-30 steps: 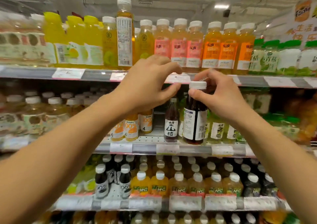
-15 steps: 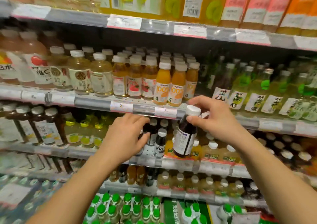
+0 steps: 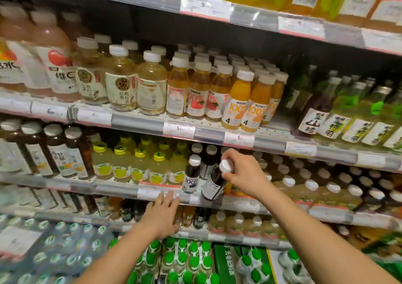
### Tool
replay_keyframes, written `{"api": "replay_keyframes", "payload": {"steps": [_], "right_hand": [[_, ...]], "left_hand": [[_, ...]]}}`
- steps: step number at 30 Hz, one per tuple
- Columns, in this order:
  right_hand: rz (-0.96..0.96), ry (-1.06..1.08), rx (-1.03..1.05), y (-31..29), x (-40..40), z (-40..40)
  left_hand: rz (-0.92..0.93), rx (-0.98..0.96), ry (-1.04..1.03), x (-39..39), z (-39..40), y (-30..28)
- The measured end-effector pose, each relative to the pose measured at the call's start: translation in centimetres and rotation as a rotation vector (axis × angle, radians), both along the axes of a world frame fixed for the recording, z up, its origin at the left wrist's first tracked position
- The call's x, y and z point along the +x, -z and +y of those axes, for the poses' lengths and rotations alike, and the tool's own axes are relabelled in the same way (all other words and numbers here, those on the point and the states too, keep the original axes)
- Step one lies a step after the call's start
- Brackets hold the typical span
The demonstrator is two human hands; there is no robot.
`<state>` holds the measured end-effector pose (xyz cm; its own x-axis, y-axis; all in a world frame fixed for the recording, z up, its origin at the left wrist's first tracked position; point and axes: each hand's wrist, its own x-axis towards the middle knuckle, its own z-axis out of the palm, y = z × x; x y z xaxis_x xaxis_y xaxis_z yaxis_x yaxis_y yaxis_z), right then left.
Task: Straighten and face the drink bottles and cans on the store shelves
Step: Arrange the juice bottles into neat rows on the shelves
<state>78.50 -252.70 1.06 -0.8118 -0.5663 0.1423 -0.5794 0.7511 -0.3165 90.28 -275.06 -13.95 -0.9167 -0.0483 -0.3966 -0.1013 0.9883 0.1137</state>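
Right hand point(image 3: 245, 175) grasps the tilted dark white-capped juice bottle point(image 3: 214, 184) by its cap to seat it beside its matching neighbour point(image 3: 192, 175); left hand point(image 3: 162, 214), fingers released, rests near the grey shelf edge point(image 3: 121, 189).

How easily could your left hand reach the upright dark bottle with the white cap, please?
Probably yes: the left hand rests open at the shelf edge just below the upright dark bottle, which stands in the front row with nothing before it; the right hand holds the tilted bottle beside it.

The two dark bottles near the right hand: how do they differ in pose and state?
The held bottle tilts, gripped at its cap by the right hand; the standing bottle is upright and untouched. The held one shows small print; the standing one shows "100%". Both are dark with white caps.
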Motion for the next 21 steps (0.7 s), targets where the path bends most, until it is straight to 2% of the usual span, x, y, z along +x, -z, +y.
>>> {"api": "replay_keyframes", "payload": {"steps": [12,21], "right_hand": [[0.186,0.11,0.221,3.2,-2.6,-4.8],[0.163,0.1,0.294,3.6,-4.7,-6.6]], "left_hand": [[0.118,-0.063,-0.006,-2.2,0.1,4.4],[0.153,-0.062,-0.019,-2.0,0.3,4.8]]}}
